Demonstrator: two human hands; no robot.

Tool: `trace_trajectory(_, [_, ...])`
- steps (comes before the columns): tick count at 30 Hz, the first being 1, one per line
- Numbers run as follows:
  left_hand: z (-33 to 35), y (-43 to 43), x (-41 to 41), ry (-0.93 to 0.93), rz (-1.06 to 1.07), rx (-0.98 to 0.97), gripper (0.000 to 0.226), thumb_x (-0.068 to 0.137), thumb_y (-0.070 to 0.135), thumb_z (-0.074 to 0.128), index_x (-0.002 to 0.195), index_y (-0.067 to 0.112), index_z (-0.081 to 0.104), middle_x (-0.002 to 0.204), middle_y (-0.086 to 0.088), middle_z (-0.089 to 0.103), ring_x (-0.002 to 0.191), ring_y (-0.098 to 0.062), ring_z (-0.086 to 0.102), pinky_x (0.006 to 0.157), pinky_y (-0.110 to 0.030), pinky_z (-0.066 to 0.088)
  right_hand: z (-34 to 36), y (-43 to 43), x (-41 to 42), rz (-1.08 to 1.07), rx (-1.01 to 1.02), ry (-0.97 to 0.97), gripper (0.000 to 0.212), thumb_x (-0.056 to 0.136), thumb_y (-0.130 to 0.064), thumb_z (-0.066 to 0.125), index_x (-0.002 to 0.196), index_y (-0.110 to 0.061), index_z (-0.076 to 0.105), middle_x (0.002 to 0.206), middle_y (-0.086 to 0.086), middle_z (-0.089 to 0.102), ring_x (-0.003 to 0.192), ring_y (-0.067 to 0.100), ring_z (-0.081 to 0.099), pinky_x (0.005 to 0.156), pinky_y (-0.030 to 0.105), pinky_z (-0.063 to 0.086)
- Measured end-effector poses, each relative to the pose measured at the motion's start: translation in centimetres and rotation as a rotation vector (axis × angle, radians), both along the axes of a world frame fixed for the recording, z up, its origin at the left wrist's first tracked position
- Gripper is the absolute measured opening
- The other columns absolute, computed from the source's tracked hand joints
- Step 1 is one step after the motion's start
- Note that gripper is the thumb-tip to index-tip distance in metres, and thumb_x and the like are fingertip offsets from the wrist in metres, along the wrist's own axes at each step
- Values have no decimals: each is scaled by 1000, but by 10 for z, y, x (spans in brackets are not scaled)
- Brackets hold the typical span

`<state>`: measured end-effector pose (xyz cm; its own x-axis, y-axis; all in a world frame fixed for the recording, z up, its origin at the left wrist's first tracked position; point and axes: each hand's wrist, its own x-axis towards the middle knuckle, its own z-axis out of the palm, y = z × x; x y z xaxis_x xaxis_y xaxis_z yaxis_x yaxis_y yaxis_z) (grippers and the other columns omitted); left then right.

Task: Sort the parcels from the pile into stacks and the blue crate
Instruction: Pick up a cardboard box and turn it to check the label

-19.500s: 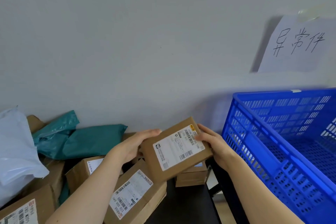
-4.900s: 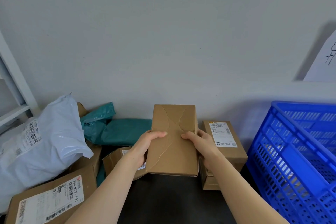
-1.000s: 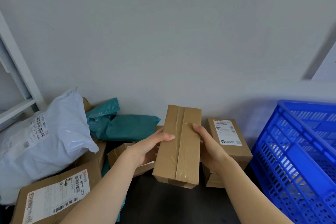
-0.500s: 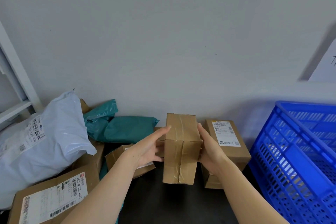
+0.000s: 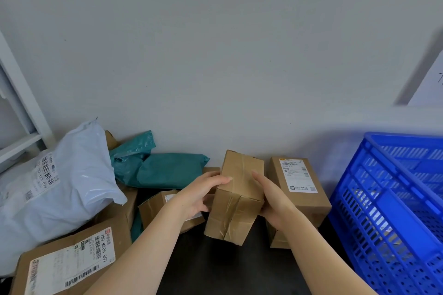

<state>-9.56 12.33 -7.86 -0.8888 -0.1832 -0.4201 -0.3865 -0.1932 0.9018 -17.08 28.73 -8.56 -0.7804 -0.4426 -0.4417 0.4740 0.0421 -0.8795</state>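
I grip the taped box (image 5: pixel 236 195) with left hand (image 5: pixel 200 195) and right hand (image 5: pixel 272 199) on its side faces; it seems stiff, light, slippery on tape.

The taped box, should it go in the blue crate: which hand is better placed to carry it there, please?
Probably the right hand: it grips the taped box on the side facing the blue crate, while the left hand grips the far side.

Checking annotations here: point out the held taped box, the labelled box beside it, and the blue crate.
taped box (image 5: pixel 230 219), head view: tape strip on its near end face.
labelled box (image 5: pixel 298 178), head view: its white shipping label.
blue crate (image 5: pixel 378 203), head view: its left side wall.
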Motion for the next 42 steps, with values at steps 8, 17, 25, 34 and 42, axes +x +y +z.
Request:
trace_trajectory(8, [0,-1,3,1,-27,34,86,60,42,85,134,24,46,131,-6,51,123,-30,47,104,-59,39,6,3,0,-90,13,-32,54,89,-55,56,130,-21,47,125,8,58,113,29,56,102,49,45])
trace_trajectory(17, [-3,2,2,-83,144,261,98,59,85,48,129,18,52,120,-14,64,111,-34,58,94,-53,45,6,3,-3,-123,82,-27,54,83,-63,55,110,-18,64,117,7,60,115,30,51,106,56,35])
trace_trajectory(25, [6,7,12,-116,197,134,32,87,36,66,105,11,60,84,-11,65,81,-25,61,68,-37,49,10,3,4,-64,136,47,44,84,-43,68,117,-18,57,118,5,60,109,22,55,91,47,42])
trace_trajectory(34, [7,6,15,2,150,65,32,83,29,71,108,10,66,100,-10,69,94,-26,64,79,-38,52,11,3,19,-64,75,157,31,80,-21,74,108,-16,62,114,6,64,108,21,58,83,38,48])
trace_trajectory(42, [-1,6,21,6,187,130,72,56,46,81,117,13,62,107,-10,70,99,-28,65,81,-41,55,21,4,26,-113,72,352,29,83,0,69,102,-21,66,105,0,66,104,18,59,88,29,44])
